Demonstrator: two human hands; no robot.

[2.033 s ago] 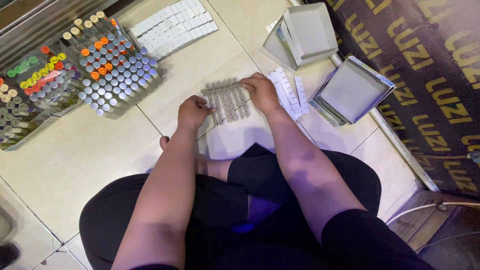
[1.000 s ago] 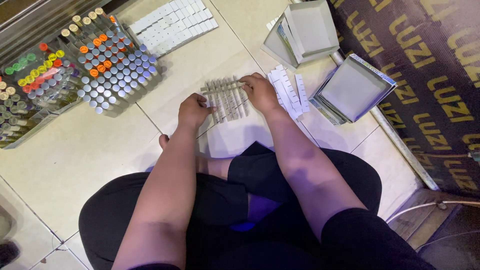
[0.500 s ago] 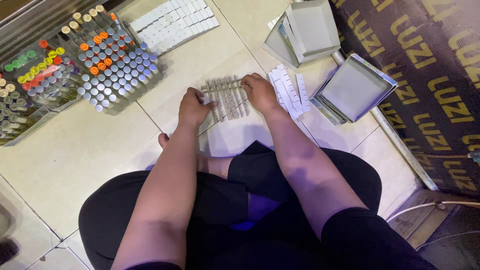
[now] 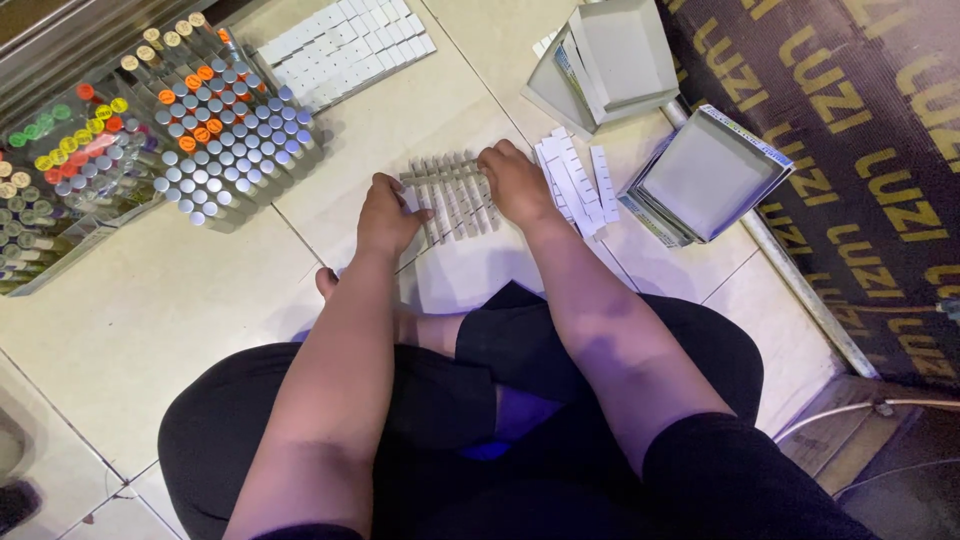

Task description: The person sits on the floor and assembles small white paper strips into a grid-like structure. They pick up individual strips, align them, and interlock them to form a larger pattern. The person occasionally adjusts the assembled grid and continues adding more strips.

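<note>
A row of slim grey-white sticks (image 4: 452, 192) lies side by side on the pale tiled floor in front of me. My left hand (image 4: 385, 216) rests on the row's left end, fingers curled over the sticks. At the right end, my right hand (image 4: 518, 183) presses down on the sticks with bent fingers. One stick lies crosswise along the top of the row between my hands. I sit cross-legged, black-clad knees below.
A block of upright tubes with silver and orange caps (image 4: 222, 110) stands far left, beside a tray of coloured-cap tubes (image 4: 60, 150). Flat white boxes (image 4: 345, 50) lie at the back. Loose white strips (image 4: 575, 180) and two open grey boxes (image 4: 705, 175) sit right, near a dark printed mat (image 4: 860, 150).
Both hands have stayed on the row of sticks, shifting slightly; my left hand has slid a little closer onto the row's left end. Nothing else has moved.
</note>
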